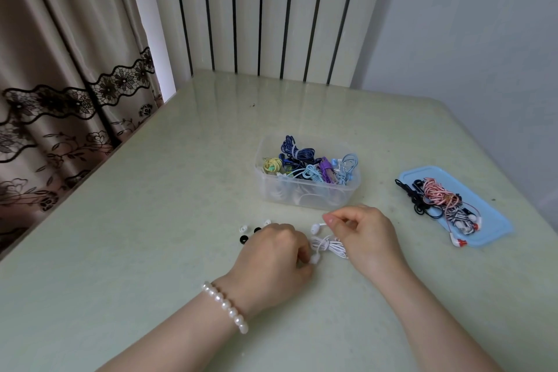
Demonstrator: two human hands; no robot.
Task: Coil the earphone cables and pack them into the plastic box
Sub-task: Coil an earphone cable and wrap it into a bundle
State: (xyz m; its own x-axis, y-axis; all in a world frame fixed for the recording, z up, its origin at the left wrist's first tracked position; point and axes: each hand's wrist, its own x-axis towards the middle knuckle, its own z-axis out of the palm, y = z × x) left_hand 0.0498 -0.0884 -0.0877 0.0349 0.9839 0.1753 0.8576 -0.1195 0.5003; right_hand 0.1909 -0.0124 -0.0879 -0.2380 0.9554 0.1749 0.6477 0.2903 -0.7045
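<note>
Both hands on the white earphone cable [327,246], coiled on the table [151,220] just short of the plastic box [308,190]. Left hand [273,254] grips one end, probably an earbud; right hand [365,232] pinches the strand. Box already holds colored coils.

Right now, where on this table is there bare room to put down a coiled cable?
The pale green table is bare left of the clear plastic box, and behind it toward the ribbed white radiator. It is crowded around the left hand and right hand working the white earphone cable, by the small ear tips, and on the blue lid.
</note>
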